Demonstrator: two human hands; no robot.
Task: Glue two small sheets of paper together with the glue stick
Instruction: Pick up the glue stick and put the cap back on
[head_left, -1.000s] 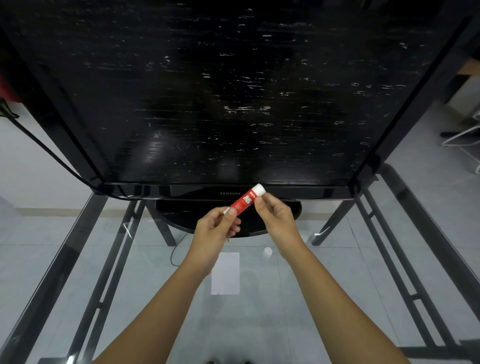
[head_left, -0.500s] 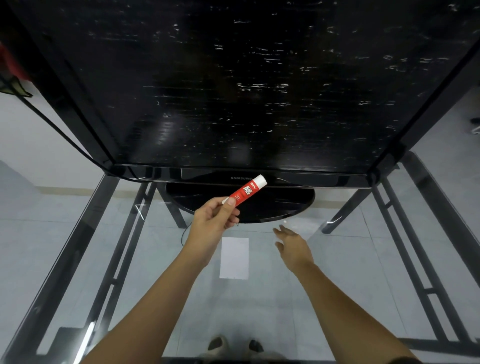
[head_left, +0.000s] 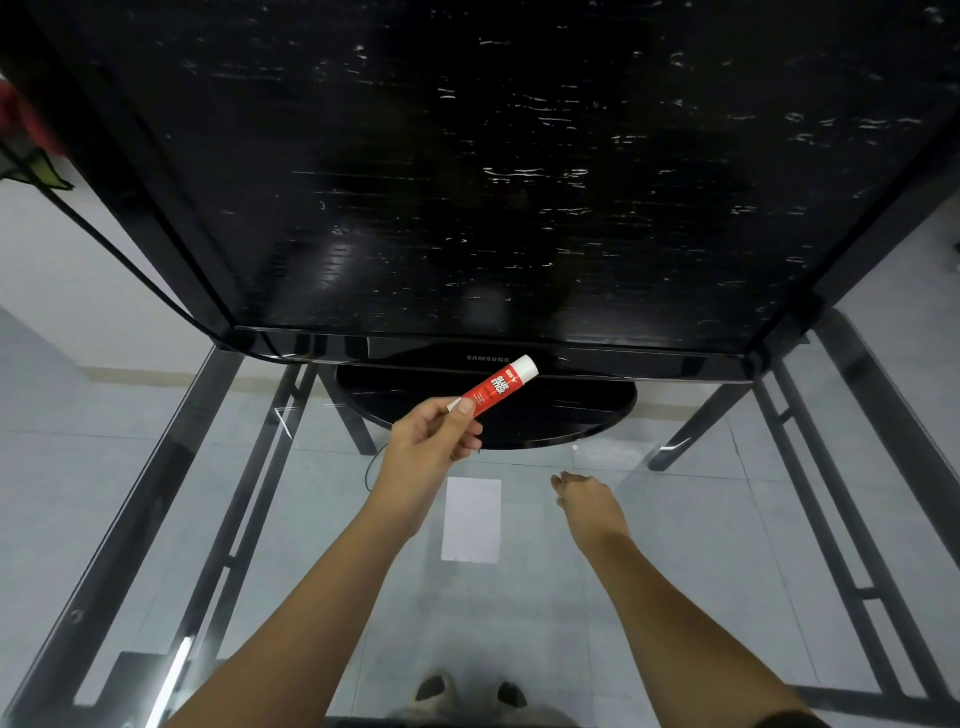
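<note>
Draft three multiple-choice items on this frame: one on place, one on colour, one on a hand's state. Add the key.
1. Where does the paper sheet lie?
A. On the monitor's base
B. Stuck to the screen
C. On the glass tabletop, between the two forearms

2. What colour is the body of the glue stick?
A. Blue
B. Red
C. Yellow

3. How is the right hand?
A. Open, holding nothing
B. Gripping the glue stick
C. Pinching the paper sheet

Key:
1 C: the sheet lies flat on the glass between the arms.
2 B: the body is red, with a white end.
3 A: its fingers are straight with nothing in them; the left hand holds the stick.
</note>
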